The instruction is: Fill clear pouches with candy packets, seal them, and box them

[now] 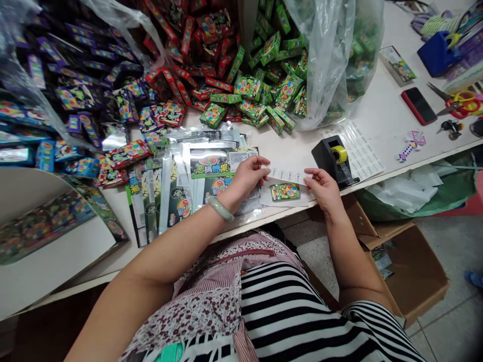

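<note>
A strip of round white stickers (pixel 286 175) is stretched between my two hands, just above the table edge. Its left end is pinched by my left hand (pixel 249 177), which has a pale green bangle on the wrist. My right hand (pixel 323 187) grips the other end between thumb and fingers. Right below the strip lies a small green candy box (pixel 285 192), resting on a white sheet. Under and beside my left hand are printed plastic pouches (pixel 181 188), stacked and overlapping.
Heaps of purple boxes (pixel 86 65), red boxes (pixel 217 27) and green boxes (pixel 289 88) fill the back. A black tape dispenser (pixel 325 156) stands beside my right hand, near a sticker sheet (pixel 364 151). Farther right lie a phone (pixel 418 106) and scissors (pixel 458 103). An open carton (pixel 418 271) sits below.
</note>
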### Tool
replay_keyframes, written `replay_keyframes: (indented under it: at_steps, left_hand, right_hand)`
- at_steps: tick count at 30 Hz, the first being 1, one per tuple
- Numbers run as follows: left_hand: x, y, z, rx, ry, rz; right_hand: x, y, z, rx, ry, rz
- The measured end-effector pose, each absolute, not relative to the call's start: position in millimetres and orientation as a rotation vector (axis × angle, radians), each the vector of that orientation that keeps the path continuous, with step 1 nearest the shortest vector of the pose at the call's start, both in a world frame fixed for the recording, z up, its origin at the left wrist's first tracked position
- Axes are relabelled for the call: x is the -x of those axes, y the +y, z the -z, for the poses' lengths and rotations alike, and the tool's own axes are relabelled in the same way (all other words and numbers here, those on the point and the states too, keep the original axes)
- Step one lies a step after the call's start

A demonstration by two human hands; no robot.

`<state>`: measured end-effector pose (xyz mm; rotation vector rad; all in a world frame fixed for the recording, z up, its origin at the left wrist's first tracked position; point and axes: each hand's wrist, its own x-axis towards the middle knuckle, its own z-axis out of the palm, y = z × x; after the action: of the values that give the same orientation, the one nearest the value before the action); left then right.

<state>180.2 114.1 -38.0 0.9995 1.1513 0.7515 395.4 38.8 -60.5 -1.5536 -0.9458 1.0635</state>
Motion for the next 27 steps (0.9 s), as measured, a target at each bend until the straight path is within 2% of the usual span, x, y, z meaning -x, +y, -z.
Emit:
replay_keyframes:
  at_steps: [8,12,23,27]
  left_hand:
    - [-181,111,39,-0.942,1.110,-0.751]
    - [-182,114,46,-1.132,1.149,-0.728]
    - [-173,128,44,-1.856,1.171,-0.771]
    - [-172,133,45,-1.802,1.083,-0.803]
  right_hand:
    - [-399,38,65,1.573,-0.884,-1.024]
    - [-400,40,64,1.526,-0.860,-1.062]
    - [-398,49,59,1.717,-1.216,-0.606]
    - [-396,54,59,1.594,-1.099,-0.794]
